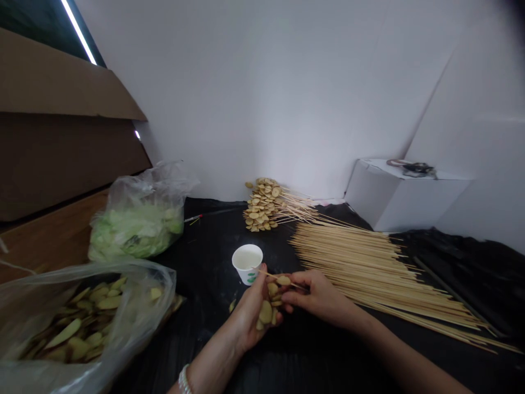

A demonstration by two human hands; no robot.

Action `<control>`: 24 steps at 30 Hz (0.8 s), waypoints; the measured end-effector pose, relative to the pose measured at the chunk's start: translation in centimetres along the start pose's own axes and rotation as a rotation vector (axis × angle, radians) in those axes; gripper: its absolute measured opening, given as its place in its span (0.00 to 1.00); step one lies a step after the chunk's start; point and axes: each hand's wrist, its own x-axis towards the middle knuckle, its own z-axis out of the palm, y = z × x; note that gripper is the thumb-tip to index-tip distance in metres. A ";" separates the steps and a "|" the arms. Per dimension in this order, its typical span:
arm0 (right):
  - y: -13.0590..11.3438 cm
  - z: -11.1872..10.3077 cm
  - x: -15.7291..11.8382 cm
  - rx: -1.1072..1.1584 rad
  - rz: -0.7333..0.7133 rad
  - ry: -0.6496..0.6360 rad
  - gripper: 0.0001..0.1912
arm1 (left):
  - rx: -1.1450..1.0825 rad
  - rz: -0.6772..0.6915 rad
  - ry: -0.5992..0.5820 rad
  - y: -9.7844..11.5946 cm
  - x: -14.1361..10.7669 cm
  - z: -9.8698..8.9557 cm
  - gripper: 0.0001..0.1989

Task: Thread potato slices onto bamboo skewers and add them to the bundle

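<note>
Several potato slices (266,313) lie cupped in my left hand (251,313), whose fingers curl round them. A bamboo skewer (268,274) passes over that hand, its tip by the thumb. On the skewer sits one potato slice (284,280). My right hand (314,296) is closed on the skewer close to this slice, at the right of the left hand. Just beyond the left thumb stands a white paper cup (247,258) with a green print, its inside pale.
Loose bamboo skewers (369,262) spread at the right. Threaded potato skewers (262,205) are piled by the wall. An open plastic bag (164,279) of potato slices and a bag of pale green vegetable (139,224) are left. A white box (385,197) stands back right.
</note>
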 end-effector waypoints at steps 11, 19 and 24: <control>0.3 -0.6 0.0 -0.162 -0.071 0.304 0.12 | -0.103 -0.133 -0.103 0.5 -0.3 -0.3 0.24; 0.0 -1.0 0.0 -0.202 -0.121 0.332 0.08 | -0.064 0.061 -0.080 1.2 -1.2 0.1 0.09; 0.3 -1.6 0.1 -0.211 -0.059 0.341 0.10 | -0.106 0.201 -0.080 2.7 -1.8 -0.2 0.10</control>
